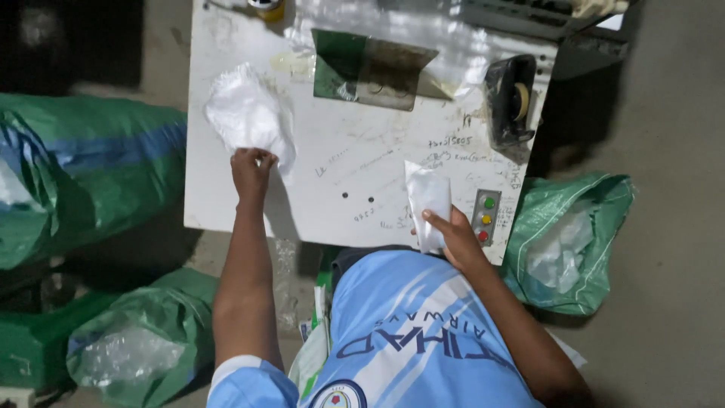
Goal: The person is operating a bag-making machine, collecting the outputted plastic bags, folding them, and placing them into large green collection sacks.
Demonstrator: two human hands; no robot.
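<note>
The right hand (pixel 457 238) pinches a flat white packet (pixel 428 202) lying lengthwise away from the person on the scuffed white bench (pixel 226 196), the left hand (pixel 251 168) grips a crumpled white bag (pixel 245 113), green sacks (pixel 566 242) on the concrete floor (pixel 664 151)
</note>
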